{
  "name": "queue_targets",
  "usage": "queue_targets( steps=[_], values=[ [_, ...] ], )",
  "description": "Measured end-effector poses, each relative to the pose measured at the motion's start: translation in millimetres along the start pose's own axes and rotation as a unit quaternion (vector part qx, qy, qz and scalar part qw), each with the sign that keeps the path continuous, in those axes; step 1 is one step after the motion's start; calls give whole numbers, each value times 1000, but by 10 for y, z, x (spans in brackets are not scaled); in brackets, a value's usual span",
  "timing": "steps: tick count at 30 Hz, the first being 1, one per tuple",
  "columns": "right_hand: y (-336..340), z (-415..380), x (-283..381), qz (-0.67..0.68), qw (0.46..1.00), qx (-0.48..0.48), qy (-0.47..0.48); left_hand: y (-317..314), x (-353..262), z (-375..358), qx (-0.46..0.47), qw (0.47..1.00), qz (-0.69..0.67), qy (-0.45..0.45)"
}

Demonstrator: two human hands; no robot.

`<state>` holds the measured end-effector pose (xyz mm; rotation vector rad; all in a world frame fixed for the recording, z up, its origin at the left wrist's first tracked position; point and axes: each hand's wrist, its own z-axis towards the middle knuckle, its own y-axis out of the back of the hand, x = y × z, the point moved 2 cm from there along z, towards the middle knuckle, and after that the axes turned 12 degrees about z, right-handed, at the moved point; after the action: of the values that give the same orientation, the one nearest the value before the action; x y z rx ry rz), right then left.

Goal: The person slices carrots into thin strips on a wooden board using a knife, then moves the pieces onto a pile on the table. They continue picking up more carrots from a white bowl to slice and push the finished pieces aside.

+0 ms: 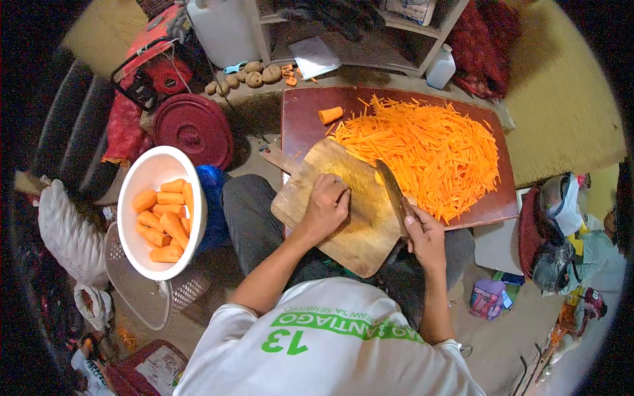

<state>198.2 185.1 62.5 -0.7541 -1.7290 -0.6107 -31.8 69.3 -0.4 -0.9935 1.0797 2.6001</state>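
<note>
My right hand (424,237) grips a kitchen knife (392,186) by its handle, its blade along the right side of a wooden cutting board (363,234). The board lies tilted over my lap, against the edge of a dark red tabletop (300,112). On the board rests my left hand (327,203), its fingers curled closed; whatever they may hold is hidden. Just beyond the knife, a large heap of carrot strips (422,152) covers much of the tabletop. A short carrot chunk (331,115) lies by the heap's left end.
To my left, a white basin (127,231) holds several peeled carrots (173,228). Behind it are a round red lid (193,131) and a red machine (158,63). Several potatoes (254,78) line a ledge below a shelf (356,53). Bags and a purple pouch (487,298) sit at right.
</note>
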Motion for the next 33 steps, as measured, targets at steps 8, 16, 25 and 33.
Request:
queue_targets(
  steps=[8,16,25,33],
  values=[
    [-148,84,-274,7,999,40,30,-49,115,50,23,997,-31,71],
    [-60,95,-242,-33,996,50,67,6,35,311,18,996,-48,77],
    [-393,-160,-51,-208,961,125,131,237,151,570,117,984,-66,113],
    [-335,-179,29,-282,938,115,167,27,16,800,304,949,84,-30]
  ],
)
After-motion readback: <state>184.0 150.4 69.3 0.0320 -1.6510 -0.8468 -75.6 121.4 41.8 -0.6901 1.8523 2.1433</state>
